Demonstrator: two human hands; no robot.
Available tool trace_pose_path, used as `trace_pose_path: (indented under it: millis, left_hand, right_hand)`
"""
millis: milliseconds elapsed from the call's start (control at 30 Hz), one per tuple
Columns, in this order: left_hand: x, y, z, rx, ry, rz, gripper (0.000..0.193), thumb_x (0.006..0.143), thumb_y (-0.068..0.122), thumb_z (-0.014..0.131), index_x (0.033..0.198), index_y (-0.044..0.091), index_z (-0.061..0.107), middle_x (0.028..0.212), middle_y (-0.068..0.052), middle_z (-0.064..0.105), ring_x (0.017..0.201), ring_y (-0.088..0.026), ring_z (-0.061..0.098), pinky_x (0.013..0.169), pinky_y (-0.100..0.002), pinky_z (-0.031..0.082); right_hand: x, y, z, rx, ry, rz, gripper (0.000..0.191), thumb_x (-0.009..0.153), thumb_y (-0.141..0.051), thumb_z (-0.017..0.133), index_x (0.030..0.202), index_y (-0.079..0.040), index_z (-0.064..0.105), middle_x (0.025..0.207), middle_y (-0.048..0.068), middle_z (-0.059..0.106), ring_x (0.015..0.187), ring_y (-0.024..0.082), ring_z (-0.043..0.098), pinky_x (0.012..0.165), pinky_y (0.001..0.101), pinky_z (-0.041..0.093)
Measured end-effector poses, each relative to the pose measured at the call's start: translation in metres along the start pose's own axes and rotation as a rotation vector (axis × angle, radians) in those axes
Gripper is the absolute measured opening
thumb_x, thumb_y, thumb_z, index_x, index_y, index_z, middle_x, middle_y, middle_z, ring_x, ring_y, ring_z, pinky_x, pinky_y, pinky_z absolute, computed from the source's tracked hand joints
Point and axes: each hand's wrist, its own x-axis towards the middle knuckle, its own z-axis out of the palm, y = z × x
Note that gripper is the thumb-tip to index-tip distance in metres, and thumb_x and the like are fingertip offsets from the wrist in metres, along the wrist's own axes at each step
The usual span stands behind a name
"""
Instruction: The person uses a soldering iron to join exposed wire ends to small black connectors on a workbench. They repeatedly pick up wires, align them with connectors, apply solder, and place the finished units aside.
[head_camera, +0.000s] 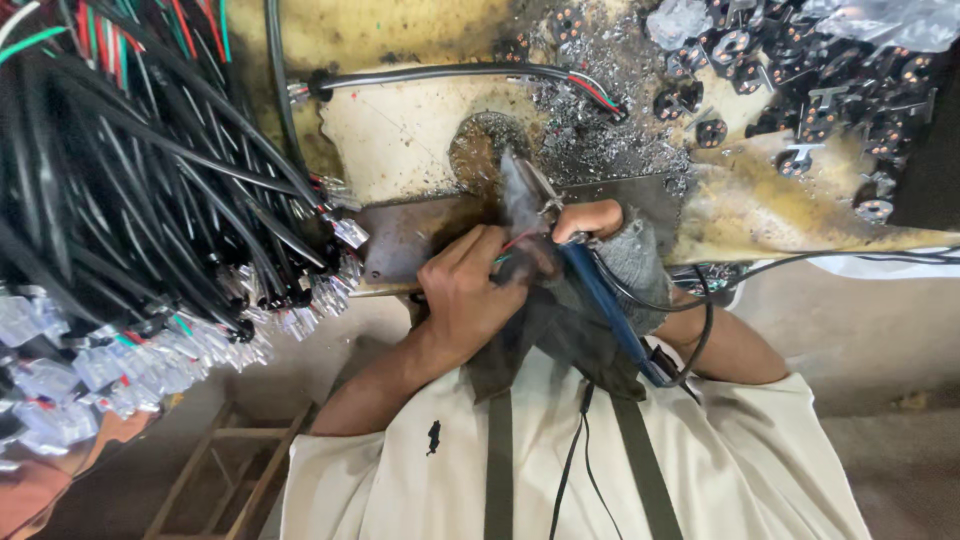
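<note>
Fingers (578, 222) of the right hand (610, 255), which wears a grey fingerless glove, are clamped around a blue-handled soldering iron (600, 295). Its long axis runs diagonally: the handle end sits low toward the person's chest, the metal tip points up and left toward the scorched tabletop (400, 130). Left hand (470, 290) lies just beside it, fingers pinched together on thin red and green wires (512, 245) that meet the tip. Both hands rest at a dark metal plate (400, 240) on the tabletop's edge. At far left hangs a thick bundle of black cables (130, 180) with clear connectors. A clear plastic bag (900, 20) lies by a loose pile of small black parts (800, 90) at upper right.
</note>
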Motion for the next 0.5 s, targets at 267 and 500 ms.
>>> trace_pose_path:
  millis: [267,500]
  left_hand:
    - [0.003,0.001,-0.010,-0.261,-0.029,0.019,0.023,0.078,0.005,0.080,0.099,0.006,0.072,0.095,-0.009,0.065,0.080,-0.026,0.070,0.071,-0.034,0.057]
    - [0.000,-0.003,-0.011,-0.276,0.038,0.084,0.017,0.087,0.003,0.084,0.103,0.005,0.078,0.097,-0.009,0.069,0.083,-0.019,0.071,0.073,-0.030,0.057]
  right_hand:
    - [-0.027,0.051,0.010,0.077,0.135,0.261,0.007,0.090,-0.002,0.071,0.090,-0.006,0.064,0.086,0.000,0.065,0.075,0.008,0.060,0.066,0.0240,0.047]
    - [-0.029,-0.001,0.025,-0.360,0.273,0.088,0.011,0.085,-0.008,0.075,0.089,-0.005,0.065,0.087,0.001,0.066,0.079,0.010,0.063,0.071,0.0265,0.048]
